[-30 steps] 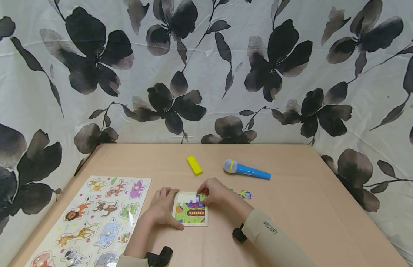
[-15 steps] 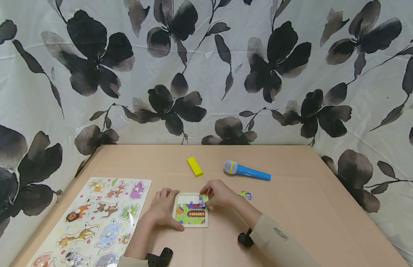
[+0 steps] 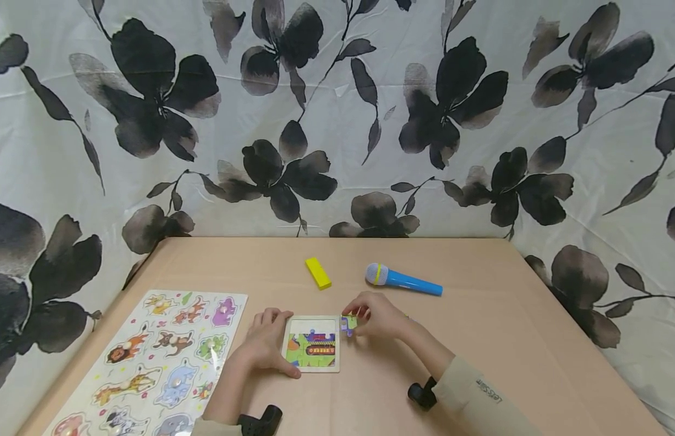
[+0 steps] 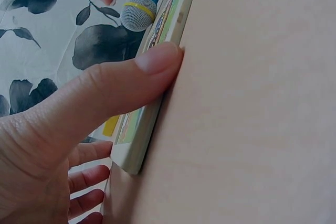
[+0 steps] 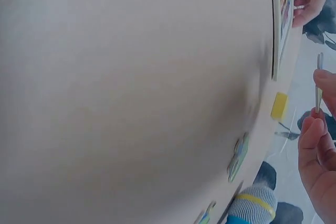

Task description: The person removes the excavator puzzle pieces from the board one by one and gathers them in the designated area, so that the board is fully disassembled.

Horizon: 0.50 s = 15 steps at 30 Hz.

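A small framed jigsaw tray [image 3: 291, 321] lies at the table's near middle, its lower rows filled and its top strip bare. My left hand [image 3: 269, 342] holds the tray's left side, with the thumb [image 4: 152, 66] pressed against the tray's near edge [image 4: 142, 145]. Just right of the tray's top corner, my right hand [image 3: 356, 321] pinches a purple-and-green jigsaw piece [image 3: 346, 325] a little above the table. In the right wrist view that piece [image 5: 318, 85] shows edge-on between my fingertips [image 5: 314, 129].
A yellow block [image 3: 318, 272] and a blue toy microphone [image 3: 402, 280] lie behind the tray. An animal peg-puzzle board [image 3: 157, 357] fills the table's left front. A loose jigsaw piece [image 5: 238, 158] lies near the microphone. Flowered cloth hangs behind and beside the table.
My right hand has drawn the jigsaw piece from the tray's upper right corner out to the right, off the tray. The left hand and tray have stayed put.
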Tool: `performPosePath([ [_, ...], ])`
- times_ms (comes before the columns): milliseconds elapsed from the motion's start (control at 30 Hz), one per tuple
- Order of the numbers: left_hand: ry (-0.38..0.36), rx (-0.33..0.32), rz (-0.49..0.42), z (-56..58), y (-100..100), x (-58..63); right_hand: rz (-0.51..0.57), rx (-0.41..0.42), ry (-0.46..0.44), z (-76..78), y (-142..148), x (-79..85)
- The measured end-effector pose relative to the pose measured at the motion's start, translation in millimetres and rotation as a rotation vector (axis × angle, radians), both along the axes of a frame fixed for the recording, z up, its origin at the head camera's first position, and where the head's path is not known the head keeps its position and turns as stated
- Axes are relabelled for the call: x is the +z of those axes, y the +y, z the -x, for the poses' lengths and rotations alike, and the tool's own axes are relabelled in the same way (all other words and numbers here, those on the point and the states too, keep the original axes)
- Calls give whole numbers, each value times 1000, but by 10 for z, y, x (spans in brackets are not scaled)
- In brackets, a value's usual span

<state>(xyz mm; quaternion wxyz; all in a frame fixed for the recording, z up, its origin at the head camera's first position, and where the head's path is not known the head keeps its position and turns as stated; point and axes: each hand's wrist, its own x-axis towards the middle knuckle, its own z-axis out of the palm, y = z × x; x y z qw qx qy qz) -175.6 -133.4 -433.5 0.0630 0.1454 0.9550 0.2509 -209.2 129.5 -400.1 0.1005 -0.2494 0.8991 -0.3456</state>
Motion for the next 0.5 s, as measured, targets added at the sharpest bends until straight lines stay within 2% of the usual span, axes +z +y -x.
performPosePath([
  [500,17,-3,1,0,-2,-11,19,-24,66,-119,527,87],
])
